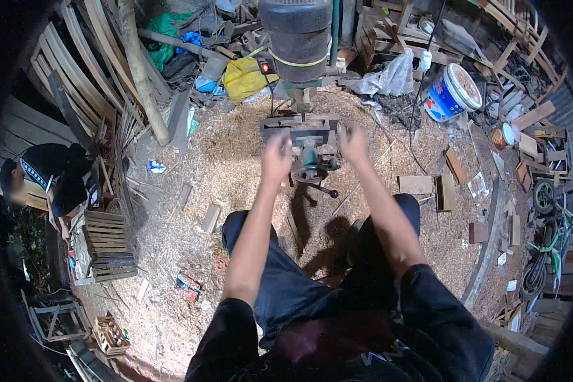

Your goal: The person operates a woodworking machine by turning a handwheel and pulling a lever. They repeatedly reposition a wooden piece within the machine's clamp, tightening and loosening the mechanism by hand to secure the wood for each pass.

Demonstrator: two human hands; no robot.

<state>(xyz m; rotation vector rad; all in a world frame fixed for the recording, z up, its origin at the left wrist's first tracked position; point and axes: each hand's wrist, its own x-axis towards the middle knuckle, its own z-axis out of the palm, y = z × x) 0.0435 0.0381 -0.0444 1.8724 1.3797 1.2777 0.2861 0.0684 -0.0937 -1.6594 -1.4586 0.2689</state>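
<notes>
In front of me stands a bench machine with a large dark motor housing (296, 38) and a thin bit (303, 116) pointing down. Below the bit is a metal vise (299, 130), with a handwheel (312, 173) and a black-knobbed lever (333, 193) on its near side. My left hand (277, 157) is at the vise's left end, its fingers partly curled and blurred. At the right end is my right hand (354, 143), also smeared by motion. Whether either hand grips anything or touches the vise cannot be made out.
Wood shavings (172, 229) cover the ground. At left, a person (51, 175) bends near a slatted wooden crate (108, 239). A white-and-blue bucket (451, 93) stands at right, with wooden blocks (445, 193) nearer me. A cable (414, 105) hangs right of the machine.
</notes>
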